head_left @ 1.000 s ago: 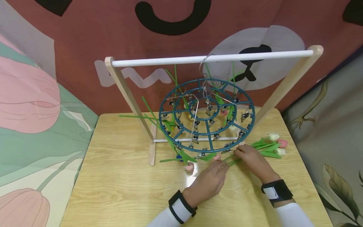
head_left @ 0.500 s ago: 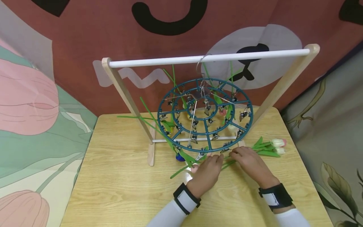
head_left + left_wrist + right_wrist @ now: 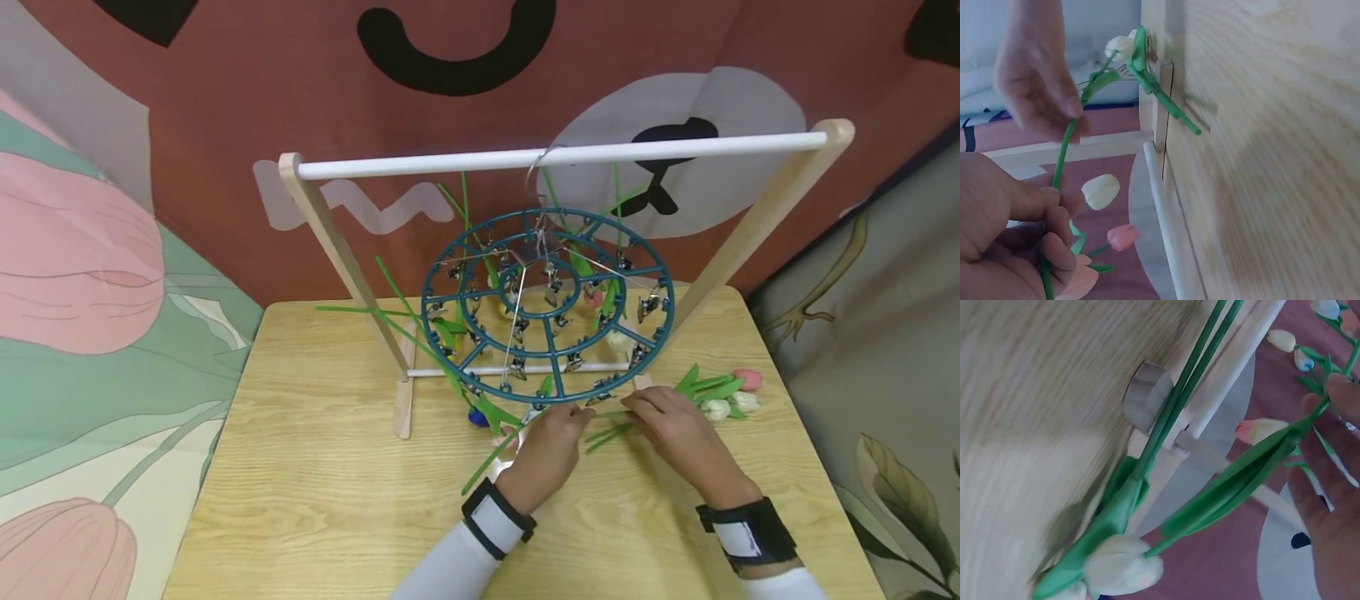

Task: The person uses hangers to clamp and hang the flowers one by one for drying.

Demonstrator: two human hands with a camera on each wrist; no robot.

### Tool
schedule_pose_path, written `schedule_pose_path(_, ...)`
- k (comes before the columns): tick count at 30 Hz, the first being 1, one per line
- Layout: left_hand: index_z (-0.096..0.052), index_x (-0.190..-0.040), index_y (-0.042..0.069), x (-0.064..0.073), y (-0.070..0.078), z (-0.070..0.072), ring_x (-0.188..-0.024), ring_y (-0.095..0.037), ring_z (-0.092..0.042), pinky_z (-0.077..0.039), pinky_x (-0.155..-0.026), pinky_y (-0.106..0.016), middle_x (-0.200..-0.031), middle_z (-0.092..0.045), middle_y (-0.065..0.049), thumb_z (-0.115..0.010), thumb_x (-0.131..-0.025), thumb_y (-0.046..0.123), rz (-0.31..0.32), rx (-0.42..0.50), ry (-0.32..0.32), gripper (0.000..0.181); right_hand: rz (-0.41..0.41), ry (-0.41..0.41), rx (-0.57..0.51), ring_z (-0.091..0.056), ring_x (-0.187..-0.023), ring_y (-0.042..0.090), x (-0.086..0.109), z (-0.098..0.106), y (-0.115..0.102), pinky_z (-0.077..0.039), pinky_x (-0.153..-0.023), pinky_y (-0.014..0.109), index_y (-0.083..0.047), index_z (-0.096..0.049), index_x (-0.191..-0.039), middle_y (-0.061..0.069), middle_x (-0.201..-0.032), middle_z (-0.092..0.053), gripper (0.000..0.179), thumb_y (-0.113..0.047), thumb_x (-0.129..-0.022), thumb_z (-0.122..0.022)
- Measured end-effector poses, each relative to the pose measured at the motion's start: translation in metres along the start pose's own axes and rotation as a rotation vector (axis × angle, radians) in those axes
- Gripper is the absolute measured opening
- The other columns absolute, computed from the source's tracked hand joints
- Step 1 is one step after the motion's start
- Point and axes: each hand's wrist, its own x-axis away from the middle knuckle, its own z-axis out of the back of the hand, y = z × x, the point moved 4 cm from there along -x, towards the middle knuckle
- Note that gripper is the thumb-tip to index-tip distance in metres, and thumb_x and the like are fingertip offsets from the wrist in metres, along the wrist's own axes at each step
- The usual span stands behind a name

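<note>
Both hands hold one artificial white tulip by its green stem. My left hand grips the lower stem close under the front rim of a teal round clip hanger. My right hand pinches the stem higher up, near the leaves, in the right wrist view. The held tulip's white bloom points away from the hands. Two more tulips lie on the table beneath it, their stems side by side. A pink bloom shows at the right.
The hanger hangs from the white bar of a wooden stand. Several tulips hang upside down from its metal clips. A blue bloom and a slanting stem are left of my left hand.
My left hand has moved up toward the hanger's front rim. The slanting stem at front left has swung toward me. My right hand has shifted only slightly, and the blooms beside it have shifted.
</note>
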Motion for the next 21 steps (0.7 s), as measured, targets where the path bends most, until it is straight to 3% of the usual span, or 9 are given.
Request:
schedule_pose_path(4,-0.067,-0.133,0.01,0.006,-0.003,0.004,-0.07,-0.004,-0.05,-0.038,-0.052,-0.007,-0.103,-0.065,-0.005,-0.067,-0.09,-0.01,0.04,0.064,-0.035,0.047,-0.099,-0.047,-0.036,-0.069,-0.101,0.035,0.011,0.006,0.012,-0.06,-0.082,0.052,0.001,-0.069,-0.121,0.017,-0.113,-0.071,0.041,-0.035,-0.105,-0.058)
schedule_pose_path(6,-0.065,-0.135,0.009,0.009,-0.004,0.007,-0.066,-0.001,-0.047,-0.035,-0.048,-0.005,-0.106,-0.064,-0.007,-0.066,-0.092,-0.01,0.054,0.081,-0.053,0.047,-0.143,-0.07,-0.043,-0.068,-0.104,0.038,0.016,0.008,0.017,-0.059,-0.086,0.055,0.002,-0.069,-0.122,0.018,-0.115,-0.07,0.036,-0.02,-0.095,-0.075)
schedule_pose_path(8,-0.065,-0.135,0.009,0.012,-0.004,0.012,-0.062,0.0,-0.044,-0.033,-0.045,-0.005,-0.107,-0.064,-0.008,-0.066,-0.092,-0.01,0.065,0.098,-0.057,0.047,-0.165,-0.074,-0.039,-0.066,-0.106,0.04,0.02,0.012,0.021,-0.056,-0.088,0.058,0.002,-0.069,-0.121,0.019,-0.116,-0.07,0.04,-0.007,-0.084,-0.083)
schedule_pose_path(11,-0.065,-0.133,0.011,0.015,-0.004,0.019,-0.057,0.001,-0.041,-0.03,-0.042,-0.006,-0.107,-0.065,-0.008,-0.065,-0.093,-0.009,0.077,0.102,-0.048,0.045,-0.179,-0.07,-0.028,-0.065,-0.107,0.04,0.023,0.015,0.026,-0.054,-0.09,0.06,0.001,-0.071,-0.117,0.019,-0.114,-0.071,0.048,0.007,-0.073,-0.086)
schedule_pose_path(14,-0.067,-0.13,0.013,0.018,-0.004,0.026,-0.06,0.0,-0.046,-0.032,-0.045,-0.007,-0.106,-0.067,-0.006,-0.065,-0.095,-0.008,0.085,0.103,-0.034,0.041,-0.179,-0.063,-0.019,-0.065,-0.107,0.04,0.024,0.018,0.03,-0.055,-0.089,0.06,0.0,-0.072,-0.116,0.019,-0.113,-0.072,0.046,0.011,-0.072,-0.084)
schedule_pose_path(18,-0.07,-0.125,0.013,0.022,-0.004,0.033,-0.079,-0.006,-0.065,-0.046,-0.057,-0.008,-0.11,-0.073,-0.007,-0.061,-0.1,-0.001,0.096,0.122,-0.019,0.03,-0.18,-0.054,-0.024,-0.064,-0.107,0.039,0.025,0.02,0.034,-0.055,-0.09,0.059,-0.001,-0.073,-0.114,0.018,-0.112,-0.072,0.045,0.012,-0.073,-0.084)
schedule_pose_path(21,-0.073,-0.121,0.012,0.025,-0.006,0.037,-0.095,-0.011,-0.072,-0.056,-0.073,-0.013,-0.11,-0.076,-0.005,-0.06,-0.104,0.006,0.13,0.183,-0.016,0.023,-0.182,-0.05,-0.037,-0.064,-0.107,0.038,0.027,0.021,0.035,-0.054,-0.091,0.058,-0.001,-0.073,-0.113,0.018,-0.113,-0.072,0.045,0.013,-0.071,-0.084)
